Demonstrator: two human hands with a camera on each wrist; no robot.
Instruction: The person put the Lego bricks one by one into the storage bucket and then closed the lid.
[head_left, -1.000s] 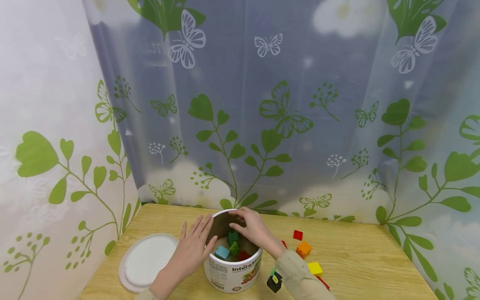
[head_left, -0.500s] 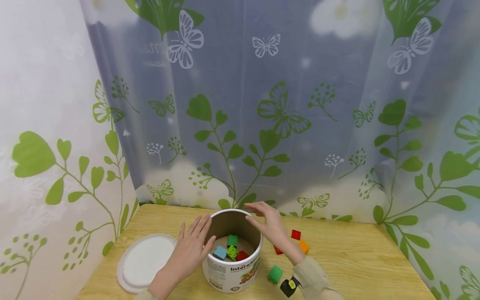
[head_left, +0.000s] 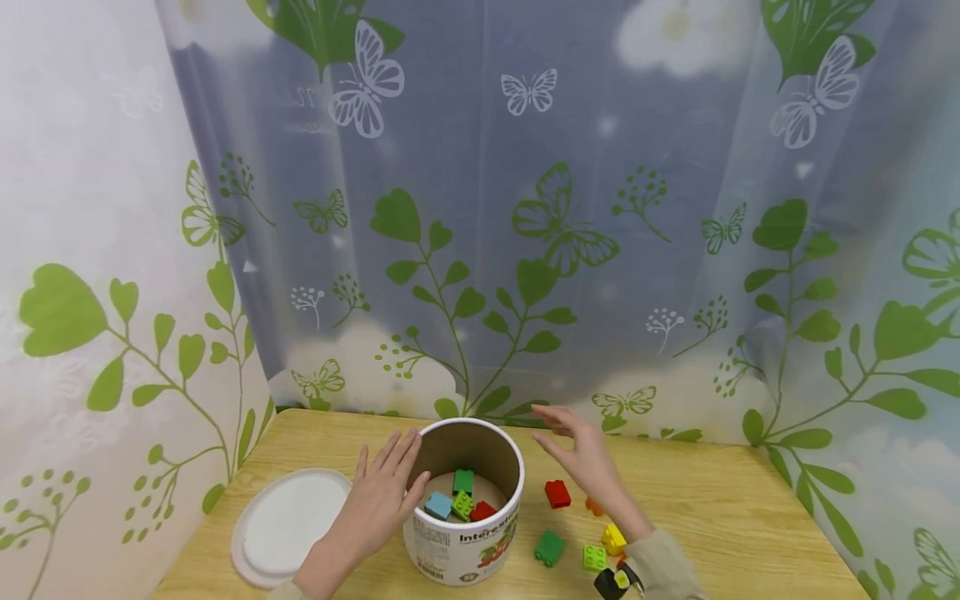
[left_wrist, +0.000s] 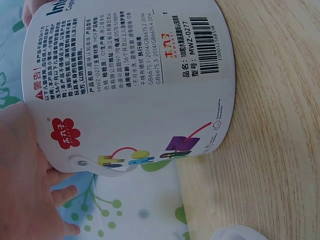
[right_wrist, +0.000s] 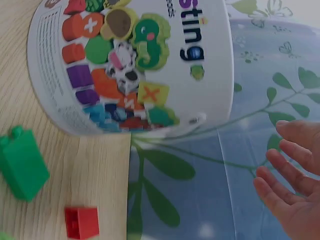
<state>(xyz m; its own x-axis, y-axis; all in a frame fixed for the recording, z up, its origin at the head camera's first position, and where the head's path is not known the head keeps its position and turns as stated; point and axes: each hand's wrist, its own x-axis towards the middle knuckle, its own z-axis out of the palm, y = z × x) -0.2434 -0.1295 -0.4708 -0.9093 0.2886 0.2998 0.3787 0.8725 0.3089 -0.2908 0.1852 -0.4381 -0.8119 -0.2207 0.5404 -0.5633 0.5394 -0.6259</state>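
Note:
A white printed bucket (head_left: 459, 554) stands upright on the table. Inside it lie a green brick (head_left: 463, 482), a lime green brick (head_left: 462, 506), a light blue brick (head_left: 438, 505) and a red brick (head_left: 482, 510). My left hand (head_left: 382, 496) rests against the bucket's left rim, fingers straight; the left wrist view shows the hand (left_wrist: 30, 185) at the rim. My right hand (head_left: 585, 454) hovers to the right of the bucket, apart from it, fingers relaxed and holding nothing. Below this hand, on the table, are a red brick (head_left: 557, 494) and a green brick (head_left: 549, 548).
A white round lid (head_left: 288, 523) lies left of the bucket. Near my right forearm are a lime green brick (head_left: 595, 557), a yellow brick (head_left: 613, 540) and a partly hidden orange brick (head_left: 594, 506). A patterned curtain (head_left: 480, 250) hangs behind the wooden table (head_left: 735, 517).
My right hand has moved out of the bucket and to the right, uncovering bricks on the table. My left hand has stayed at the rim.

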